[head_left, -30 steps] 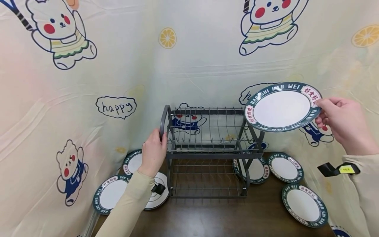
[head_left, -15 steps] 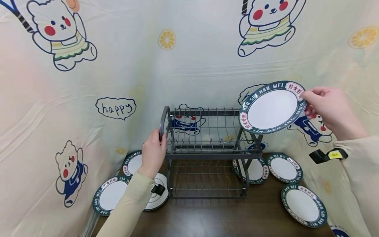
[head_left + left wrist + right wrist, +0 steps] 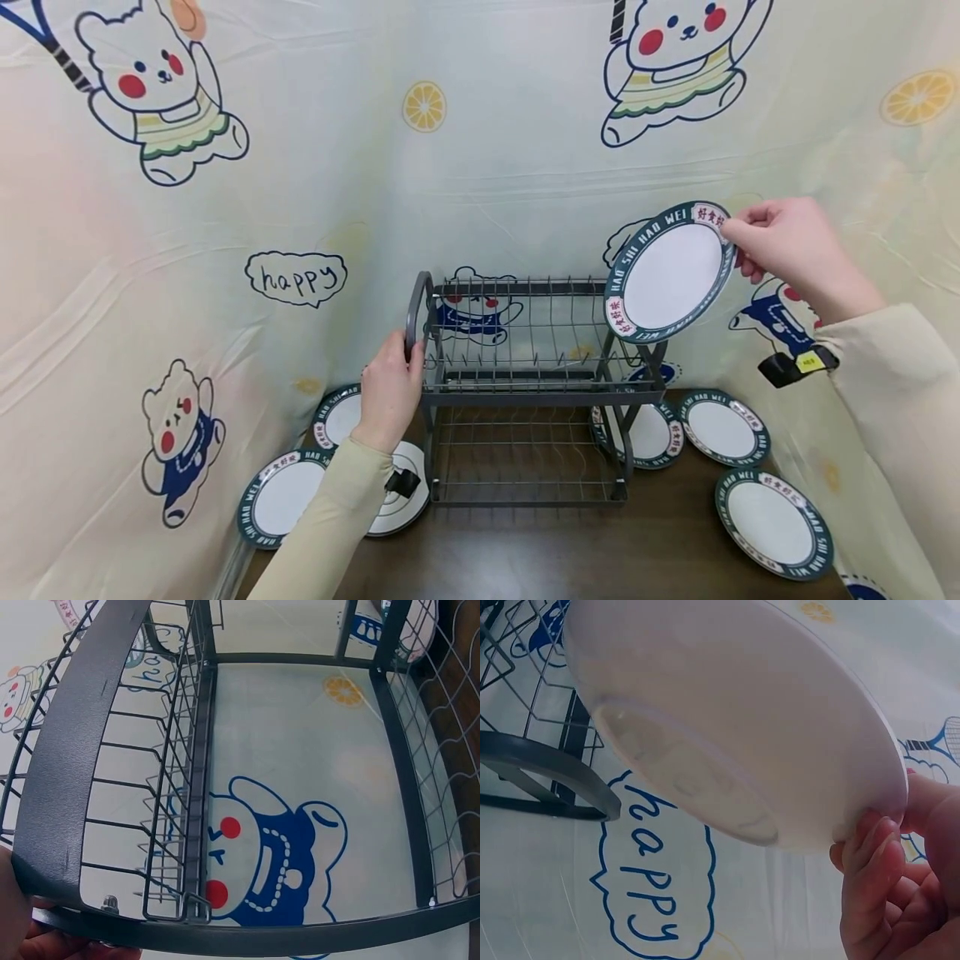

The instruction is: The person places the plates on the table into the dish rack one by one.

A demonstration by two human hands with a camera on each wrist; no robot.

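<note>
A dark grey two-tier dish rack (image 3: 543, 396) of wire and metal stands on the table. My left hand (image 3: 388, 392) grips the upright frame at its left end; in the left wrist view the frame (image 3: 71, 765) runs up from the thumb. My right hand (image 3: 780, 246) pinches a white plate (image 3: 671, 271) by its right rim. This plate has a dark green lettered border and hangs tilted over the top tier's right end. From the right wrist view its plain white underside (image 3: 735, 712) shows, with fingers (image 3: 877, 877) beneath the edge.
On the brown table (image 3: 517, 554), matching plates lie on both sides. To the right are a front plate (image 3: 772, 521), a back plate (image 3: 723, 427) and one (image 3: 648, 433) partly behind the rack. At left, a plate (image 3: 283, 498) lies near an upside-down one (image 3: 405, 492). A printed curtain (image 3: 300, 167) hangs behind.
My right hand has moved left with the plate, bringing it closer to the rack's top tier and tilting it steeper. My left hand keeps its grip on the frame.
</note>
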